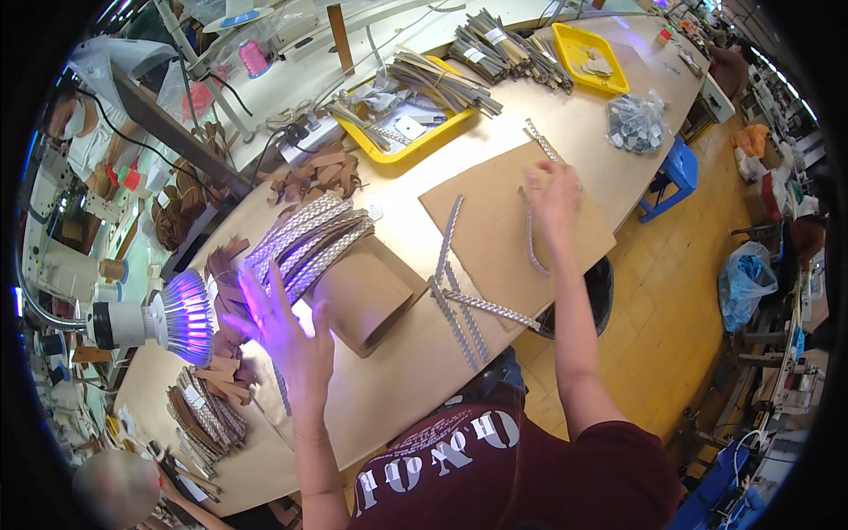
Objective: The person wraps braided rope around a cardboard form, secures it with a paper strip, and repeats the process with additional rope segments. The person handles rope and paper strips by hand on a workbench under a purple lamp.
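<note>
My right hand (556,203) is closed over a brown cardboard sheet (495,212), fingertips pinching a thin braided strap (533,234) whose tail hangs toward me. Another braided strap (542,140) lies at the sheet's far edge, just beyond that hand. Several more straps (481,306) cross one another on the sheet's near left side and the table. With fingers spread, my left hand (296,331) is in purple light beside a lamp (181,318) and appears to hold nothing. Behind its fingertips, a bundle of silvery braided straps (309,238) rests on a folded cardboard piece (367,287).
Yellow trays (397,155) and bundles of dark strips (503,53) sit at the back. A bag of dark pieces (636,124) lies at the right, above a blue stool (673,177). A dark bin (601,296) stands below the table edge. Another person works at far left.
</note>
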